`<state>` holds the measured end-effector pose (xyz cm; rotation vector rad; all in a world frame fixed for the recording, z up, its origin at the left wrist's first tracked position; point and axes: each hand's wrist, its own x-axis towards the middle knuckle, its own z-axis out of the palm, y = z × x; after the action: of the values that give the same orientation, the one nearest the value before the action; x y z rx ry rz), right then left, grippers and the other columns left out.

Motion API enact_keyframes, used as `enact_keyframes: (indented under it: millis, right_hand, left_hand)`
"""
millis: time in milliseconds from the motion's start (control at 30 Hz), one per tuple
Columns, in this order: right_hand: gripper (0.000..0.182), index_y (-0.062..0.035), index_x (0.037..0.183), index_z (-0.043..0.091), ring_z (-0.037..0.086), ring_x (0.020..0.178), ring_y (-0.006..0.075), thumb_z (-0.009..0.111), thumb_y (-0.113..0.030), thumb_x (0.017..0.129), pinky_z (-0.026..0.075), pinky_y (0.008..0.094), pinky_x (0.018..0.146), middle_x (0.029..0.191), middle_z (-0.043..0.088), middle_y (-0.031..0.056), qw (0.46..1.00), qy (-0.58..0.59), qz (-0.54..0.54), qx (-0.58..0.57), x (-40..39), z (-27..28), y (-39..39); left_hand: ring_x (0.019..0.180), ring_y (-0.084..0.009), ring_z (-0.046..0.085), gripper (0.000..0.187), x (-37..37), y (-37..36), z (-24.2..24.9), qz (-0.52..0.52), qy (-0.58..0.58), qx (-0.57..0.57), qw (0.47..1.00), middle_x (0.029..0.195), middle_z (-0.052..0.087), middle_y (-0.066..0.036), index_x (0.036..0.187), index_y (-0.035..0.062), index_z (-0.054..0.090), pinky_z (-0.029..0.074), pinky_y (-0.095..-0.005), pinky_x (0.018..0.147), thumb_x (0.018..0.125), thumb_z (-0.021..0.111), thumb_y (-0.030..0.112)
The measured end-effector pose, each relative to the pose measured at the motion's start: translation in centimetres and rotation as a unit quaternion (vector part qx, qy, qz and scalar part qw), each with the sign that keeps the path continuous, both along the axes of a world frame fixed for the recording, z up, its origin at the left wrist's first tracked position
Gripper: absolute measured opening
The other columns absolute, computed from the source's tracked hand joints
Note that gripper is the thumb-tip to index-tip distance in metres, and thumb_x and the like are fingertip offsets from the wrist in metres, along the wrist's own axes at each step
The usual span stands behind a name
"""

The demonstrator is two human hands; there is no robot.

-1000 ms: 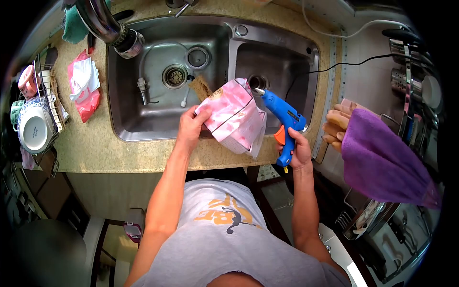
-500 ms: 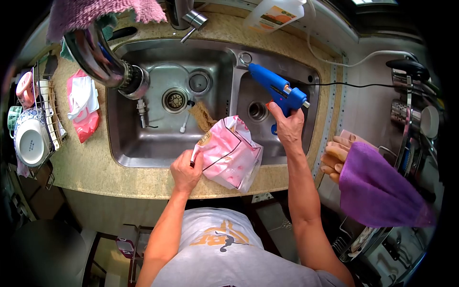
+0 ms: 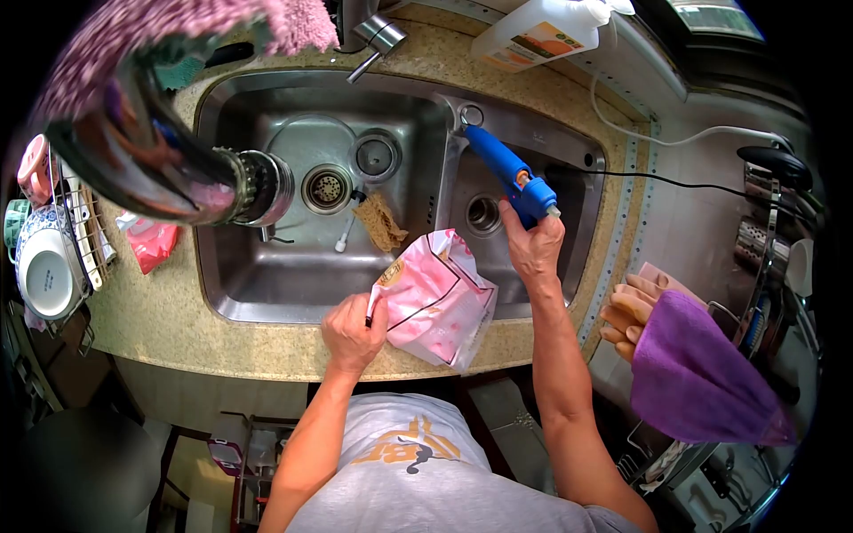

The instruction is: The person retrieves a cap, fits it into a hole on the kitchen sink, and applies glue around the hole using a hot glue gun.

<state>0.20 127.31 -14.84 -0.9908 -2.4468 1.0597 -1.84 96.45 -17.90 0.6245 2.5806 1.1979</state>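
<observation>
My left hand (image 3: 354, 333) is closed in a pinch on the upper left edge of a pink and white printed plastic bag (image 3: 435, 302). The bag hangs over the sink's front rim, and a small dark bit shows beside my fingertips. In my right hand (image 3: 538, 244) is a blue glue gun (image 3: 502, 164), gripped by its handle over the right basin. Its front end points up and left, close to a metal ring (image 3: 472, 115) at the divider. My hand hides most of the handle and the trigger.
A double sink (image 3: 258, 306) holds a brown scrubber (image 3: 380, 222) and a small white brush. The chrome tap (image 3: 160, 169) looms at left. A black cord (image 3: 657, 180) runs right. Gloves (image 3: 635, 306) and a purple cloth (image 3: 702, 373) hang at right; a dish rack (image 3: 75, 222) stands left.
The glue gun has tilted, its rear end shifting slightly left and down. The bag and my left hand sit a little lower and farther right. The view has shifted, so the tap looks larger.
</observation>
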Motion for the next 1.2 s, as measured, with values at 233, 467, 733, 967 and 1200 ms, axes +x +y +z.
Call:
enact_keyframes:
  millis: [233, 467, 733, 967, 1200]
  right_hand:
    - [0.043, -0.0016, 0.126, 0.064, 0.072, 0.095, 0.0346, 0.079, -0.004, 0.086, 0.057, 0.0392, 0.084, 0.108, 0.072, 0.0186, 0.995, 0.002, 0.052, 0.080, -0.3, 0.5, -0.7]
    - [0.071, 0.0023, 0.138, 0.060, 0.071, 0.111, 0.0404, 0.082, 0.002, 0.070, 0.058, 0.0432, 0.096, 0.123, 0.071, 0.0238, 0.959, -0.016, 0.158, 0.235, -1.1, 0.7, -2.7]
    - [0.075, 0.0006, 0.136, 0.056, 0.070, 0.109, 0.0406, 0.086, -0.001, 0.067, 0.058, 0.0448, 0.092, 0.122, 0.070, 0.0216, 0.954, -0.129, 0.142, 0.232, -2.2, 2.0, -4.3]
    - [0.067, -0.0012, 0.136, 0.055, 0.072, 0.103, 0.0407, 0.078, -0.001, 0.073, 0.059, 0.0462, 0.084, 0.122, 0.070, 0.0196, 0.961, -0.182, 0.131, 0.163, -3.3, 3.3, -5.0]
    - [0.065, 0.0015, 0.133, 0.056, 0.072, 0.100, 0.0400, 0.081, -0.007, 0.073, 0.060, 0.0461, 0.084, 0.117, 0.071, 0.0207, 0.968, -0.155, 0.117, 0.158, -2.6, 2.5, -5.1]
  left_hand:
    - [0.060, -0.0334, 0.062, 0.019, 0.0, 0.1, -0.1, -0.004, 0.012, -0.006, 1.000, 0.068, 0.061, -0.011, 0.078, 0.0068, 0.060, 0.046, -0.0445, 0.055, 0.087, 0.075, 0.014]
    - [0.060, -0.0334, 0.062, 0.017, -0.2, 0.4, 0.2, -0.009, 0.019, -0.003, 1.000, 0.068, 0.061, -0.011, 0.079, 0.0063, 0.061, 0.046, -0.0438, 0.056, 0.087, 0.074, 0.013]
    - [0.062, -0.0331, 0.064, 0.014, 0.0, 0.4, 0.2, -0.015, 0.014, -0.010, 1.000, 0.070, 0.063, -0.011, 0.081, 0.0055, 0.063, 0.047, -0.0432, 0.057, 0.087, 0.074, 0.013]
    - [0.062, -0.0333, 0.064, 0.014, 0.0, 0.4, 0.1, -0.012, 0.016, -0.006, 1.000, 0.070, 0.063, -0.011, 0.082, 0.0056, 0.064, 0.048, -0.0433, 0.057, 0.087, 0.074, 0.013]
    - [0.063, -0.0337, 0.064, 0.014, 0.0, 0.3, 0.2, -0.013, 0.011, -0.009, 1.000, 0.071, 0.063, -0.011, 0.081, 0.0055, 0.063, 0.049, -0.0436, 0.058, 0.087, 0.074, 0.013]
